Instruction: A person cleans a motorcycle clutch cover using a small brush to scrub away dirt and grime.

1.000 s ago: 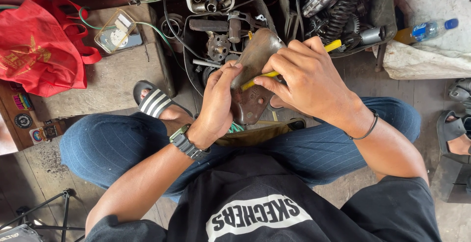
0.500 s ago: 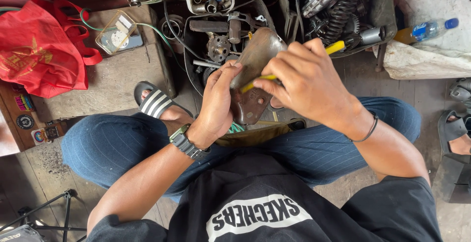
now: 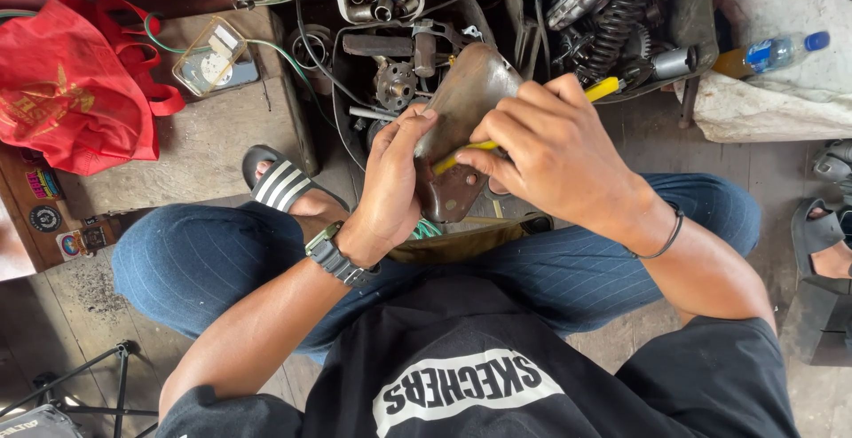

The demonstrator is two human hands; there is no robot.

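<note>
While two hands work — left hand (image 3: 395, 181), right hand (image 3: 555, 149), one brown metal plate (image 3: 461, 127), one yellow tool (image 3: 602, 89)

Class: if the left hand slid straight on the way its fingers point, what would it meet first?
The left hand already touches the brown metal cover; beyond it, probably the tray of greasy parts, though depth is unclear.

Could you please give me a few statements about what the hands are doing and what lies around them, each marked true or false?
1. The left hand grips the brown metal part. True.
2. The right hand holds a red-handled tool. False: it holds a yellow-handled tool laid against the part.
3. A red bag lies at the left of the view. True.
4. The plastic bottle stands upright between the knees. False: it lies on its side at the upper right.
5. The wristwatch is on the right wrist. False: it is on the left wrist.
</note>
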